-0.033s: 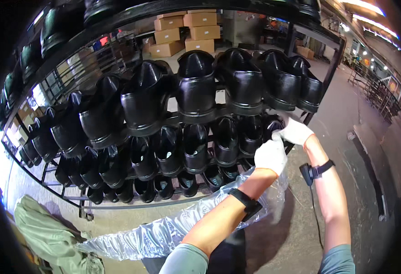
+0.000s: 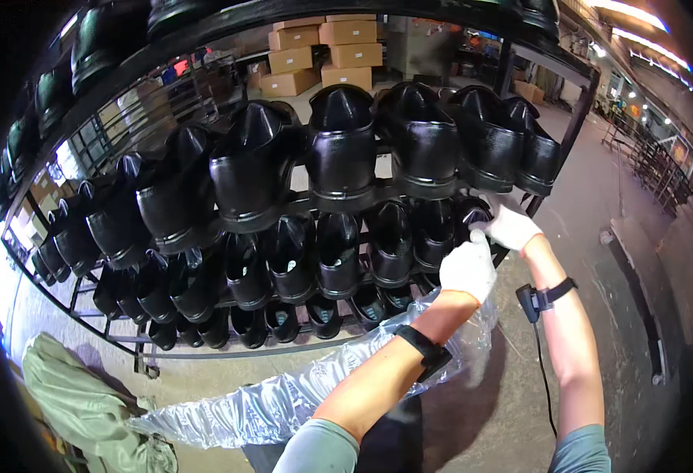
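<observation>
Both my hands wear white gloves and meet at the right end of the rack's middle row. My right hand (image 2: 512,225) grips a glossy black shoe (image 2: 469,211) from the right side. My left hand (image 2: 468,270) is curled just below it, thumb up against the same shoe. A black band sits on my left wrist. A small black device (image 2: 532,301) with a hanging cable is strapped to my right wrist. A long clear plastic sheet (image 2: 283,398) trails under my left forearm toward the floor.
A dark metal rack (image 2: 567,118) holds several rows of black shoes (image 2: 339,150), toes up. Cardboard boxes (image 2: 323,51) are stacked behind it. A green cloth bundle (image 2: 78,394) lies on the concrete floor at lower left. More metal frames (image 2: 654,158) stand far right.
</observation>
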Available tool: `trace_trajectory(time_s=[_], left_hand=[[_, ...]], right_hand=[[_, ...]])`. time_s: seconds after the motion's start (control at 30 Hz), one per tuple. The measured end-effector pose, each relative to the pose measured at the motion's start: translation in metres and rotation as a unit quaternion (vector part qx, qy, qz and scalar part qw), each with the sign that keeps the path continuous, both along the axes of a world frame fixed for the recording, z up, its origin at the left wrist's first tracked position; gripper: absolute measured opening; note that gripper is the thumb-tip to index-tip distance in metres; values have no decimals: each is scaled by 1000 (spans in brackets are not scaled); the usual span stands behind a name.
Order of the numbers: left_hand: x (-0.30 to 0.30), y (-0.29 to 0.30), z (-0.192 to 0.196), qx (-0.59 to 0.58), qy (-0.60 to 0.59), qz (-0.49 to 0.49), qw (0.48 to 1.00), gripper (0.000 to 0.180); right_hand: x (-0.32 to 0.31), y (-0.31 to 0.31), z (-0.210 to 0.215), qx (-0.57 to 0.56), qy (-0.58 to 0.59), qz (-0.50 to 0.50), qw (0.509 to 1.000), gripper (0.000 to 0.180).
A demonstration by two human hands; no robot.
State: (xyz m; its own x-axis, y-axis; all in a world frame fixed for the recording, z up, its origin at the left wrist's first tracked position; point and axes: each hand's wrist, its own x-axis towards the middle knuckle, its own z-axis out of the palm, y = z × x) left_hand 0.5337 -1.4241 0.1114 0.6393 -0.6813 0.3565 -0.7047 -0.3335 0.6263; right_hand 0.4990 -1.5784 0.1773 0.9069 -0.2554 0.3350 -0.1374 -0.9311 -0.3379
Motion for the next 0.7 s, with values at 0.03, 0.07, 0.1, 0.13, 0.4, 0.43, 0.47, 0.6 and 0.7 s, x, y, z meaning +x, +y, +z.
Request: trace_trajectory(time_s=[0.03, 0.07, 0.1, 0.13, 0.4, 0.43, 0.47, 0.6, 0.7], left_hand=[[-2, -2, -1, 0, -11, -14, 1000, 28], [-4, -4, -2, 0, -23, -28, 999, 29], [-10, -9, -3, -5, -31, -29, 999, 30], [-15, -14, -3, -9, -28, -36, 999, 30], [6, 50, -15, -7, -7, -72, 997, 75], [3, 53, -22, -87, 25, -100, 991, 76], [7, 65, -37, -168, 67, -117, 977, 78], [-18, 121, -79, -187, 109, -295, 931, 63], [-8, 160, -137, -79, 276, -287, 914, 13]], right_hand=[[7, -9, -7, -51, 12, -41, 998, 68], [21, -26, -19, -101, 22, -82, 991, 65], [33, -40, -18, -92, 59, -118, 987, 67], [30, -54, -19, -95, 62, -125, 986, 67], [-79, 54, -16, 151, -172, -83, 970, 85], [-103, 86, -35, 276, -223, -13, 935, 91], [-112, 121, -45, 150, -143, 13, 978, 98], [-153, 153, -79, 213, -112, -68, 968, 55], [-162, 147, -91, 244, -147, -122, 951, 23]])
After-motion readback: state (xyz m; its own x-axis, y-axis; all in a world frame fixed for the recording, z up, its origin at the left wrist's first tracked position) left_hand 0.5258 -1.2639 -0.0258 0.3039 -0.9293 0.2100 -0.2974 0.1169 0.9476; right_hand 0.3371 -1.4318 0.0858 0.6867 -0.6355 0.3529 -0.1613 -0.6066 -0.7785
